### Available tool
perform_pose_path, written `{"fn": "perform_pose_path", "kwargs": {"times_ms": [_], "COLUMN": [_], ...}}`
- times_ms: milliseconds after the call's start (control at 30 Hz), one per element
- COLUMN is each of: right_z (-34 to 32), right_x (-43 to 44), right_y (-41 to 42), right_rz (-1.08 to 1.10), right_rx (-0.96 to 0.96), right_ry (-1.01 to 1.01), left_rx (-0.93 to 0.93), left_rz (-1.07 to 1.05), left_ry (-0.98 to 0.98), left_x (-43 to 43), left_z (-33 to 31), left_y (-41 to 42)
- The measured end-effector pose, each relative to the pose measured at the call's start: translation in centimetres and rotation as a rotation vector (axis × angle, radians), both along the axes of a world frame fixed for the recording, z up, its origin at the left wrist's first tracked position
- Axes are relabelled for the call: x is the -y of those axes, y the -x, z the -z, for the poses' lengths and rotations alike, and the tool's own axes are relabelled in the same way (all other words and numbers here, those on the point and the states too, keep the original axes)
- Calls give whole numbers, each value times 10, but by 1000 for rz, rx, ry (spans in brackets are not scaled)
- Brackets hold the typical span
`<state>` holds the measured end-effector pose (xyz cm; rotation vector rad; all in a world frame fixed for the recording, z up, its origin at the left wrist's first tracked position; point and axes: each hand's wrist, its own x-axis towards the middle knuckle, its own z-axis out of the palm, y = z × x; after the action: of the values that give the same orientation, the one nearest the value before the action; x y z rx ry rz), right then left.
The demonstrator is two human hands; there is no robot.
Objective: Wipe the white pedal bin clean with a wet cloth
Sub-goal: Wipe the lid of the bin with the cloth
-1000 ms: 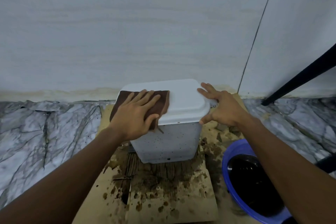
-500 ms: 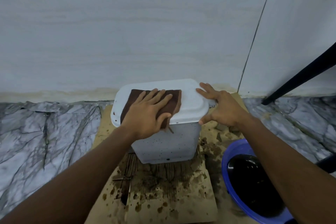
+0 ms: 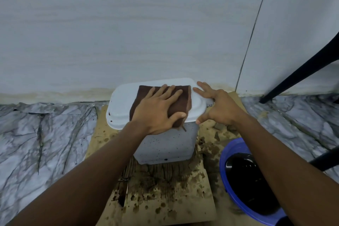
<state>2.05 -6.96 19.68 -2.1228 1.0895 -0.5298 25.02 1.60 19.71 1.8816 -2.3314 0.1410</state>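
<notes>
From the head camera, looking down. On the right half of the lid (image 3: 124, 101) of the white pedal bin (image 3: 165, 145): a dark brown cloth (image 3: 180, 97), folded to a rough rectangle, pinned flat under the left hand (image 3: 156, 110). Fingers (image 3: 166, 91) of that hand straight and slightly spread, laid across the cloth and pointing toward the wall (image 3: 128, 24). Thumb stretched along the cloth's near edge, at the lid's front rim. Nothing curled round the cloth, only pressed down on it. One corner of the cloth hanging just over the front rim, a loose thread below it.

Just beside, at the lid's right end: the right hand (image 3: 220, 108), fingers straight and fanned out, tips touching the lid top next to the cloth's right edge, thumb against the rim lower down. Resting there, not gripping.

Bin upright, lid closed, close to the pale wall, standing on a sheet of cardboard (image 3: 170, 205) laid on the marble-patterned floor (image 3: 45, 134). Lid smooth and white, a few dark specks at its left front corner. Front wall of the bin peppered with small dark spots. Cardboard stained brown in front of the bin and to its right. Near the bin on the right, a blue basin (image 3: 225, 154), dark inside. Further back, a black slanting leg (image 3: 297, 75) in front of the wall.
</notes>
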Motion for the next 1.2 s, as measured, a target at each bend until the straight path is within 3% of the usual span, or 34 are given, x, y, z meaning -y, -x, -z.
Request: {"fn": "perform_pose_path", "kwargs": {"times_ms": [133, 267, 533, 667, 833, 1200], "right_z": [2, 4, -3, -4, -2, 4], "right_x": [4, 6, 2, 2, 3, 8], "right_y": [1, 3, 0, 0, -1, -1], "right_rz": [-7, -10, 10, 12, 9, 5], "right_rx": [21, 20, -12, 38, 49, 108], "right_ry": [-43, -74, -42, -77, -99, -89], "left_rx": [25, -12, 40, -1, -46, 24], "left_rz": [74, 10, -45, 46, -32, -37], "left_ry": [117, 240, 215, 237, 259, 143], "left_x": [-27, -41, -8, -26, -50, 1], "left_z": [11, 24, 25, 22, 25, 15], "left_y": [-39, -55, 14, -29, -79, 29]}}
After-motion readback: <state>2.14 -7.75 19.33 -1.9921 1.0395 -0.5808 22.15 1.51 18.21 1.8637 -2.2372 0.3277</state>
